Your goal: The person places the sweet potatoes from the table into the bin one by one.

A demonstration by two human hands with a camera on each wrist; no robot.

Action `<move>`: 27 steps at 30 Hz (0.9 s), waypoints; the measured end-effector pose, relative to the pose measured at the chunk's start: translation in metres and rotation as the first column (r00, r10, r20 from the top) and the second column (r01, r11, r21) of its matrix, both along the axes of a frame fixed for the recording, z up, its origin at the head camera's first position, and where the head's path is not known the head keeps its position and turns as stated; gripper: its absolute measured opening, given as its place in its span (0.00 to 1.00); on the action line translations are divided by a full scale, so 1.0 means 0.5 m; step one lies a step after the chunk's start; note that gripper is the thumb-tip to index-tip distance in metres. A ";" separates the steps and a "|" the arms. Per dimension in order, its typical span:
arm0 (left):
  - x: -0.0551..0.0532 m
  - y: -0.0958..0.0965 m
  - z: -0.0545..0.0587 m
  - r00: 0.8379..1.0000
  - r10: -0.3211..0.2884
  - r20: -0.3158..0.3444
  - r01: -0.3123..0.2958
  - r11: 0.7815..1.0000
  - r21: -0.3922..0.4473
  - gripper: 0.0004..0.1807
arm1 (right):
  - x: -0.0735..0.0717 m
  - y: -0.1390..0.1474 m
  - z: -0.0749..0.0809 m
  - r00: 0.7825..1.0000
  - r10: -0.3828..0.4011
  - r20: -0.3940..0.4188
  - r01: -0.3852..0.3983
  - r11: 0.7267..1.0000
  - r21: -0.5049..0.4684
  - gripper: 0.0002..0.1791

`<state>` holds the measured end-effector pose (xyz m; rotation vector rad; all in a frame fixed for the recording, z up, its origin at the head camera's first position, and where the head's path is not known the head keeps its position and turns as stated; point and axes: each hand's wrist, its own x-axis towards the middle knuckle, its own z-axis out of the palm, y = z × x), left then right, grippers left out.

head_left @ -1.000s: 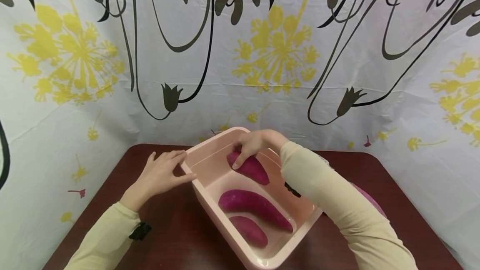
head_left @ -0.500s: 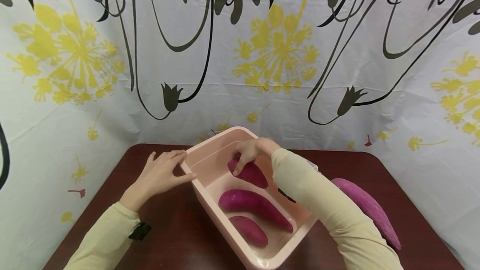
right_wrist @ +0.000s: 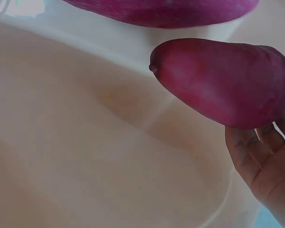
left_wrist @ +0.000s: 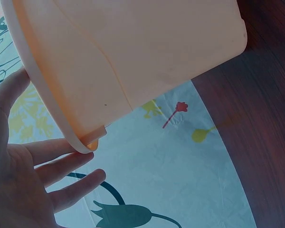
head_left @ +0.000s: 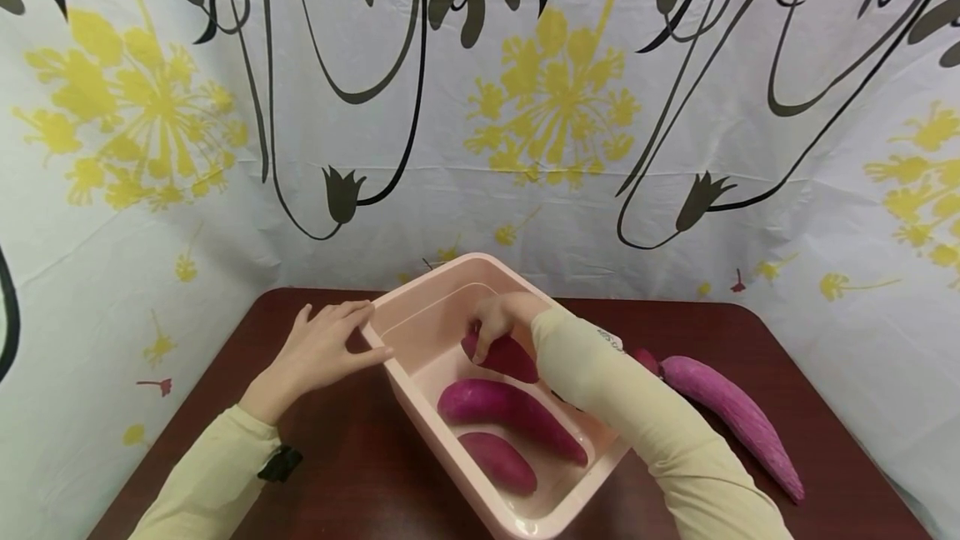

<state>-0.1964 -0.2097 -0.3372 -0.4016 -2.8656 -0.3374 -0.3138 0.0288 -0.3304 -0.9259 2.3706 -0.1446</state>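
Pale pink, the plastic tub (head_left: 427, 315) is standing askew on the dark red-brown table (head_left: 330, 473), 1 of its corners pointing toward the table's far edge. The right hand (head_left: 501, 319) is reaching down inside, near the tub's far end, and its thumb and fingers are clamping on 1 end of the held sweet potato (head_left: 513, 359). The other end, tapering to a small tip, is pointing away from the fingers; whether the underside is touching the tub's floor, I cannot tell.

2 more are lying on that floor: the curved sweet potato (head_left: 510, 411) is stretching through the middle, and the short sweet potato (head_left: 495, 463) is sitting between it and the left long edge, toward the near corner. The left hand (head_left: 318, 352) is resting at the tub's left corner, thumb and fingers spreading apart and touching the rim.

Outside, the long sweet potato (head_left: 738, 415) is lying near the table's right edge, its thin end pointing toward the near right corner. A reddish thing (head_left: 647, 359) is showing just beside its thick end, partly hiding behind the right sleeve (head_left: 622, 390).
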 end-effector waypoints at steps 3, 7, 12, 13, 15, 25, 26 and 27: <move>0.000 0.000 0.000 1.000 -0.001 0.002 0.001 1.000 -0.001 0.44 | 0.002 0.002 -0.015 1.000 0.011 0.022 -0.011 1.000 0.007 0.16; 0.000 0.001 0.000 1.000 -0.002 0.004 0.002 1.000 -0.001 0.44 | 0.003 0.001 -0.029 0.998 0.010 0.067 -0.011 1.000 0.015 0.15; 0.000 0.002 0.001 1.000 -0.001 0.004 0.001 1.000 -0.003 0.44 | 0.002 -0.006 -0.041 0.998 0.011 0.056 -0.013 0.999 0.034 0.16; 0.000 0.002 0.002 1.000 -0.001 0.003 0.001 1.000 -0.003 0.44 | 0.002 -0.007 -0.043 0.999 0.014 0.047 -0.015 0.999 0.039 0.16; 0.000 0.002 0.002 1.000 -0.001 0.004 0.001 1.000 -0.002 0.44 | 0.001 -0.010 -0.045 0.999 0.012 0.033 -0.014 0.999 0.045 0.16; 0.000 0.001 0.000 1.000 0.001 0.005 -0.001 1.000 -0.001 0.44 | 0.007 -0.010 -0.055 0.999 -0.046 0.025 0.046 0.999 0.002 0.14; 0.001 0.001 0.000 1.000 0.002 0.007 -0.002 1.000 -0.001 0.44 | 0.008 -0.010 -0.057 0.999 -0.050 0.022 0.050 0.999 0.003 0.14; 0.001 0.001 0.000 1.000 0.003 0.007 -0.003 1.000 0.000 0.44 | 0.008 -0.009 -0.058 0.998 -0.057 0.021 0.057 0.998 0.004 0.13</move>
